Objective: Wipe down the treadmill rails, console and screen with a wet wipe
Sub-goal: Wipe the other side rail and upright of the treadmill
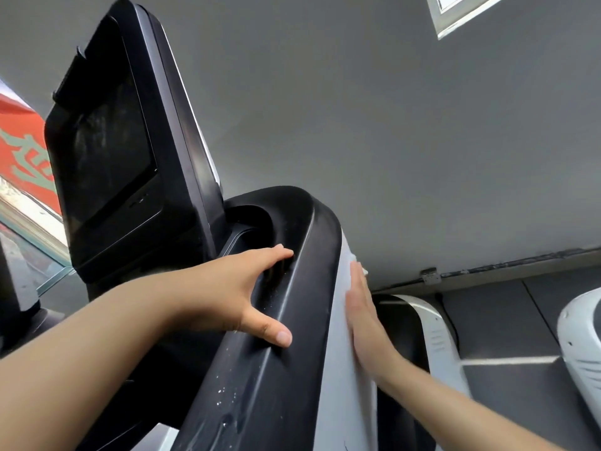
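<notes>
Two bare hands are on the big black plastic treadmill console (292, 320), which tips across the middle of the view. The left hand (240, 294) lies on the black top, with its fingers reaching over the edge into a dark hollow (276, 271) and bent a little around the lip there, while its thumb (273, 330) sticks out flat on the surface lower down. It holds on to that edge lightly; I can see no wipe under it. The right hand (361, 317) is flat, fingers straight and close together, pressing against the pale grey side panel (344, 402) of the console. A small white bit (359, 265) peeks out just past its fingertips, and it may be the wet wipe, but it is too hidden to tell for sure. Up and to the left stands the dark glossy screen (107, 154) in its thick black frame, tilted, with faint streaks on the glass. Tiny white specks (224, 395) dot the black console near the bottom. Behind it all is a plain grey wall (390, 125) with a white window frame (461, 11) in the top right corner. Far left shows a red sign with pale green marks (22, 148). Low on the right are a white curved machine part (432, 327) and another white rounded shell (582, 340), well apart from both hands
</notes>
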{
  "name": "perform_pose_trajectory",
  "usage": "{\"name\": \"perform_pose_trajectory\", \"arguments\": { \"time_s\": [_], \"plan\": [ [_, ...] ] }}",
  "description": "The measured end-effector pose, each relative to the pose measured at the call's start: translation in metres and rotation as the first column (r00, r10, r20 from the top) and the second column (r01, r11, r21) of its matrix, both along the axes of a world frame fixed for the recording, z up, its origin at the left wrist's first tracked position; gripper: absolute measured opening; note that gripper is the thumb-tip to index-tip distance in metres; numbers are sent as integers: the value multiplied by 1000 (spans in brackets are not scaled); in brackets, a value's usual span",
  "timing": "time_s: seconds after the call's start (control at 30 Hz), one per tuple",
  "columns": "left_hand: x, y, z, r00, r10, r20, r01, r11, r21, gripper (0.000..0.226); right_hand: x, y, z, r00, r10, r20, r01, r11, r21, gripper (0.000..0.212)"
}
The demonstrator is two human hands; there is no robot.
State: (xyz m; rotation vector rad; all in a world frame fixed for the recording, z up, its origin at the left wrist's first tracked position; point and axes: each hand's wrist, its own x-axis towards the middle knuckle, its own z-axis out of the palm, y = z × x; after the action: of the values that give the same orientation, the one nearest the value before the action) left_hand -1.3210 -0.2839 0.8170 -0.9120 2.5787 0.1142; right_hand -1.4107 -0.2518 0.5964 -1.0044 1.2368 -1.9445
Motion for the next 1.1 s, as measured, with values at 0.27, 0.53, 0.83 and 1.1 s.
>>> {"name": "perform_pose_trajectory", "arguments": {
  "time_s": [0.27, 0.53, 0.83, 1.1],
  "plan": [
    [2, -5, -2, 1000, -4, -6, 3, 1000, -20, 136, -14, -11, 40, 922, -169, -347, 89, 968, -235, 64],
    [-3, 3, 1, 998, 56, -22, -56, 998, -5, 119, 23, 17, -28, 997, 29, 69, -37, 993, 115, 73],
    [-3, 4, -1, 997, 69, -20, -69, 998, 1, 123, -6, -7, 29, 911, -153, -383, 150, 988, -37, 76],
    [-1, 4, -2, 998, 58, -38, -58, 998, 12, 121, 31, 30, -8, 917, -111, -384, 96, 994, -58, 75]
  ]
}}
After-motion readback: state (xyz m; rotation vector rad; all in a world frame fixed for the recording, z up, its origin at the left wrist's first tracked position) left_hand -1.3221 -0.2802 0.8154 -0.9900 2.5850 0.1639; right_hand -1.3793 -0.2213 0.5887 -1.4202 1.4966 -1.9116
